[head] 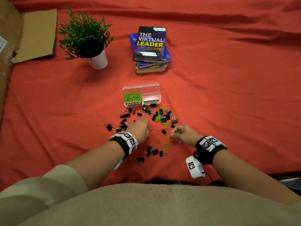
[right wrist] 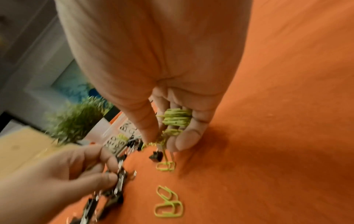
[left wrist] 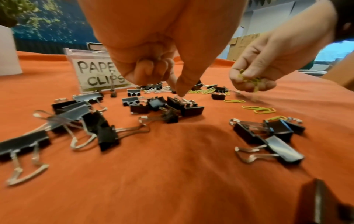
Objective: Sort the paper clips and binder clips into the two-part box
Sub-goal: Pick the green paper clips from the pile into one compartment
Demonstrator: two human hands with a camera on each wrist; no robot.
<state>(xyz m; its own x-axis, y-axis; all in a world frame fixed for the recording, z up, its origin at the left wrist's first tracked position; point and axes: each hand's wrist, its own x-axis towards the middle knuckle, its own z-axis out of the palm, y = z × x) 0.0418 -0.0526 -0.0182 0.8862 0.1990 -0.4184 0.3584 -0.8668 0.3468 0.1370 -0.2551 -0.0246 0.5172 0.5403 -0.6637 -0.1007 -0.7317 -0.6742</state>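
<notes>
1. Nearest the person, a few binder clips (head: 150,151) lie loose on the red cloth (head: 228,98), a lone one just nearer than the rest; bare cloth spreads wide to either side of them.
2. The left hand (head: 140,129) is curled, knuckles up, over the black clips on the left of the scatter; in the left wrist view its thumb and a fingertip (left wrist: 182,89) come down together onto a clip's wire handle, the other fingers folded in; whether the clip is off the cloth cannot be told.
3. The right hand (head: 184,135) is just right of the scatter, well apart from the left; its fingers are curled round a bunch of green paper clips (right wrist: 177,117), thumb and fingertip pinching more at the bunch's lower end; some green clips lie flat on the cloth just below it.
4. Beyond both hands the mixed heap thickens, black and green tangled, and runs up to touch the front wall of the box (head: 141,95).
5. The box stands clear-walled with two labelled parts; the left part, marked PAPER CLIPS, holds a green pile; the right, marked BINDER CLIPS, shows none.
6. Past the box comes open cloth, then a stack of books (head: 150,49) and, left of it, a plant (head: 86,38) in a white pot.
7. Cardboard (head: 32,35) lies along the far left edge; the right side is open cloth with folds.
</notes>
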